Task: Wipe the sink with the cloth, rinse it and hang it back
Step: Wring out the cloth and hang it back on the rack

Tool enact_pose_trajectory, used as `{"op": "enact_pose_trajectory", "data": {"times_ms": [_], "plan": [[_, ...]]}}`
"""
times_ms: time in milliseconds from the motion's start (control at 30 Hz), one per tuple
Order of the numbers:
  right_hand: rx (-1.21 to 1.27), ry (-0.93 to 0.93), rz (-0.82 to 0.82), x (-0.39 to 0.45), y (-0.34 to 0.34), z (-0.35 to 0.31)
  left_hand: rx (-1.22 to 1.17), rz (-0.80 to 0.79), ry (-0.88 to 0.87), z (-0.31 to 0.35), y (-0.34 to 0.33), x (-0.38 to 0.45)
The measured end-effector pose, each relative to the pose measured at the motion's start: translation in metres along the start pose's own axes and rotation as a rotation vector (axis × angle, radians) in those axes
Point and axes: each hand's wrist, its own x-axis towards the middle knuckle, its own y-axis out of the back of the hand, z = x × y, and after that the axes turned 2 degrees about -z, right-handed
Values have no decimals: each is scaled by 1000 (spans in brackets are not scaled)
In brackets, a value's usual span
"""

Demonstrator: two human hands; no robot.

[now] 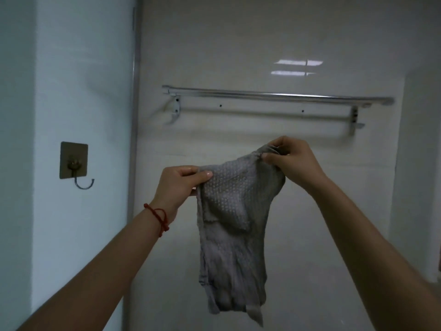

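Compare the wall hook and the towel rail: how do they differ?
The wall hook is small, on a square plate, left of the corner; the towel rail is long, horizontal, on the tiled wall, higher up. The hook curves; the rail runs straight. Both are metal and bare: the cloth hangs on neither.

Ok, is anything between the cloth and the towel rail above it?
No. In the head view, only bare white wall shows between the grey cloth, held up by the left hand and right hand, and the towel rail.

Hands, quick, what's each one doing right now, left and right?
Left hand: closed, pinching the upper left edge of the grey cloth.
Right hand: closed, pinching the cloth's upper right corner, higher up, below the towel rail.
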Motion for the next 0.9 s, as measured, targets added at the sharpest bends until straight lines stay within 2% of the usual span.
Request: {"op": "enact_pose_trajectory", "data": {"times_ms": [200, 667, 900], "plan": [[-2, 98, 108, 48, 18, -21, 31, -11, -17, 34, -1, 45], [-86, 314, 326, 145, 28, -57, 154, 57, -347, 93, -5, 143], [-91, 355, 417, 216, 4, -65, 139, 77, -414, 100, 11, 218]]}}
